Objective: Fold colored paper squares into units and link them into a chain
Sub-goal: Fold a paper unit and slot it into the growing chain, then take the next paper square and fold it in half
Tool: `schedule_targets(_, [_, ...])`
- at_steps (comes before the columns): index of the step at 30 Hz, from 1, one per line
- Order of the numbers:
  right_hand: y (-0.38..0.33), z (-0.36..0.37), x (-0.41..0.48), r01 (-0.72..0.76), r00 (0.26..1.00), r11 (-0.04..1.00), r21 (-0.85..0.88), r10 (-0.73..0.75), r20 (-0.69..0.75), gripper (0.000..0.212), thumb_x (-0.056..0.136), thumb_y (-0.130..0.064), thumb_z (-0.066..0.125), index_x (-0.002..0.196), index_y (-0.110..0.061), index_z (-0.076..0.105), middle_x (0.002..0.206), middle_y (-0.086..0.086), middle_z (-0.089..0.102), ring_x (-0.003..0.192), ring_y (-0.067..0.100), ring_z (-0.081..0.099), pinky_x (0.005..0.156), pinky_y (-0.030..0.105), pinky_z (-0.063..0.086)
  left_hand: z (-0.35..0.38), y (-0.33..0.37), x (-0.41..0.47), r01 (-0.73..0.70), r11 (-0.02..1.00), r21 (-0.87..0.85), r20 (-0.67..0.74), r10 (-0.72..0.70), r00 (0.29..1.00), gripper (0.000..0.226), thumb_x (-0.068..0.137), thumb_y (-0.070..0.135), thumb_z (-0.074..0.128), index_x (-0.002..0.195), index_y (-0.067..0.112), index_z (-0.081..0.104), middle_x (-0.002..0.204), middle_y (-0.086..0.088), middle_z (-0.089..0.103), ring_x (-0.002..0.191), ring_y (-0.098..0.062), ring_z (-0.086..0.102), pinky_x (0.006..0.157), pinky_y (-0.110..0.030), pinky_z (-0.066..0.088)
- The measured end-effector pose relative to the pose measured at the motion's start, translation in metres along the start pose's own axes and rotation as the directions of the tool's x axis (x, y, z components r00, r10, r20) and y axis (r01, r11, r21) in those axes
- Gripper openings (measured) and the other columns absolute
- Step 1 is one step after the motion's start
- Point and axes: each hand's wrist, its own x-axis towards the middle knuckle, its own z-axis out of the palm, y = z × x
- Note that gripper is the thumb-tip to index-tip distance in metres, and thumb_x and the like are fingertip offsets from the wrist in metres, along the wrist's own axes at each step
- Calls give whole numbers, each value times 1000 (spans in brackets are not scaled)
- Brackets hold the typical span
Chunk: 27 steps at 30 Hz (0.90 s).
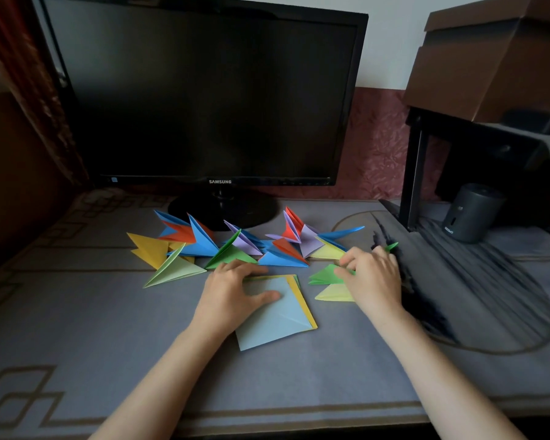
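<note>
A small stack of paper squares (280, 322) lies in the middle of the desk, light blue on top with yellow and green edges showing. My left hand (232, 293) rests flat on its upper left part, thumb stretched across the blue sheet. My right hand (370, 276) has its fingers curled on a green folded unit (326, 275), with a pale yellow folded unit (335, 293) just below it. Behind both hands lies a row of several folded units (235, 242) in blue, orange, yellow, purple and green.
A dark Samsung monitor (204, 96) stands on its round base behind the folded units. To the right are a black oval mat (477, 281), a dark cylindrical speaker (470, 212), a black stand and a brown cardboard box (496, 58). A grey patterned cloth (77, 328) covers the desk.
</note>
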Motion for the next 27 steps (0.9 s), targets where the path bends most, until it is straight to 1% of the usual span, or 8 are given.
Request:
schedule_targets(2, [0,5,-2,33,999,995,-99,-36,-30,16,84,-34,67,95,-22,67,99,1,67,106,26,47,90,34,29,1,-1,0,2,999,36,18,-3,1000,73,54,76,58,110,30,70,110,5,63,106,-17,53,92,-28,40])
schedule_targets(4, [0,7,-1,62,993,981,-184,-79,-87,16,80,-29,71,91,-18,67,97,6,62,104,29,47,87,36,30,2,-2,1,8,999,44,17,-9,1000,78,51,79,48,108,30,70,109,3,63,105,-18,52,92,-28,38])
schedule_targets(10, [7,17,7,63,987,964,-260,-98,-126,11,76,-19,76,74,-12,67,76,10,63,86,34,52,73,40,35,4,-4,3,9,999,33,-4,-9,1000,51,66,59,73,105,27,72,108,0,63,105,-22,52,91,-31,40])
schedule_targets(15, [6,16,8,119,972,941,-317,-176,-158,23,62,-14,85,61,-13,62,59,4,58,68,30,53,65,35,23,5,-4,4,4,999,-42,-39,-6,999,39,68,38,81,103,24,71,105,5,63,104,-18,49,90,-31,40])
schedule_targets(18, [4,9,9,133,930,951,-278,-217,-298,15,80,-18,67,67,-14,61,65,3,58,72,30,51,67,35,26,6,-2,5,-26,995,-94,-82,18,996,35,64,29,86,93,27,68,95,14,59,101,-18,49,88,-29,40])
schedule_targets(20, [-4,-2,10,161,895,961,-223,-238,-377,24,89,-26,47,72,-16,61,70,2,59,75,29,49,69,36,28,5,0,5,-20,988,-151,-87,7,996,36,63,24,86,85,36,60,91,19,57,99,-15,50,87,-30,42])
schedule_targets(24, [-28,-22,10,286,843,954,-92,-296,-448,15,87,-22,53,77,-17,63,76,-1,61,80,28,49,71,34,29,5,0,5,-29,970,-243,-108,2,994,38,69,18,83,87,39,57,91,13,63,91,-9,58,84,-30,46])
schedule_targets(27, [-44,-26,6,415,836,909,38,-365,-410,14,87,-23,54,79,-18,64,79,-4,62,82,23,47,73,31,29,2,5,4,7,947,-323,-122,-49,991,32,74,19,80,99,29,62,91,10,64,88,1,58,76,-9,40])
